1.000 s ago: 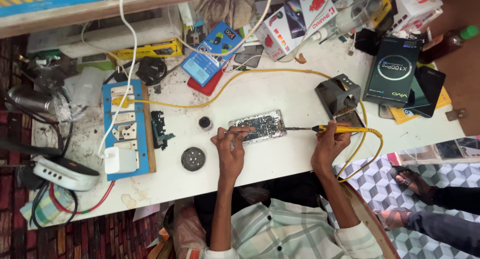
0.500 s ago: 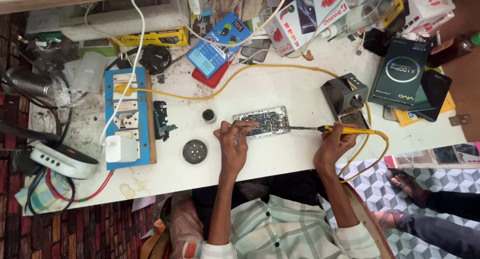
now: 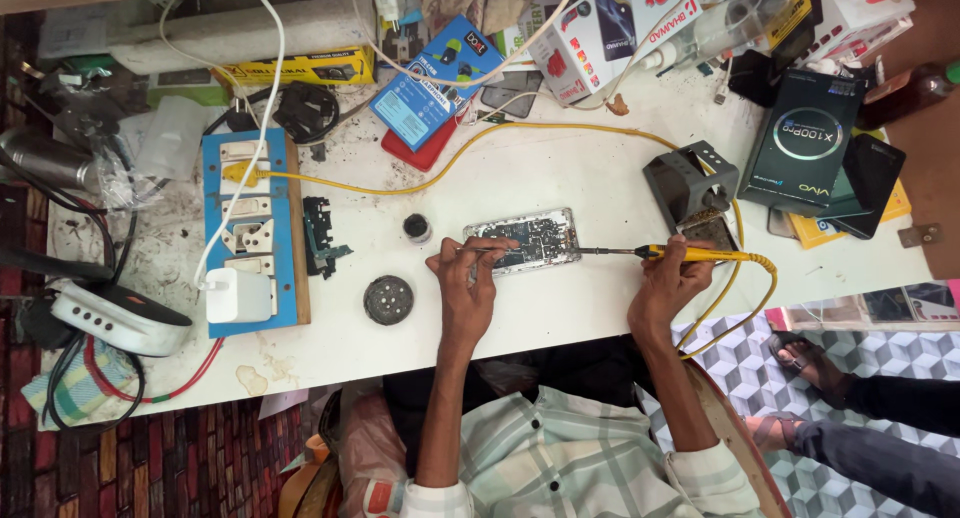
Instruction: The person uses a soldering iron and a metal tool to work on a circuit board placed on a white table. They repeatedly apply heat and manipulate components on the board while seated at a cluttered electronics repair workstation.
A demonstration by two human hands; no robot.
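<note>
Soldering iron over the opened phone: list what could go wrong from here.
1. The left hand steadies the opened phone with fingertips close to where the soldering iron tip works; a slip could burn them.
2. The iron's yellow cord loops off the table edge beside the right hand; a snag could jerk the tip across the board.
3. The small black pot sits right beside the left hand and could be knocked over.

opened phone [image 3: 523,242]: bare circuit board, metallic shields, dull sheen. soldering iron [image 3: 672,252]: yellow plastic grip, thin dark metal tip. table [image 3: 560,313]: white, smooth, stained and gritty toward the left. socket board [image 3: 248,233]: blue painted face, wooden edge. black box [image 3: 808,142]: glossy card. sleeve [image 3: 560,458]: checked cloth.
</note>
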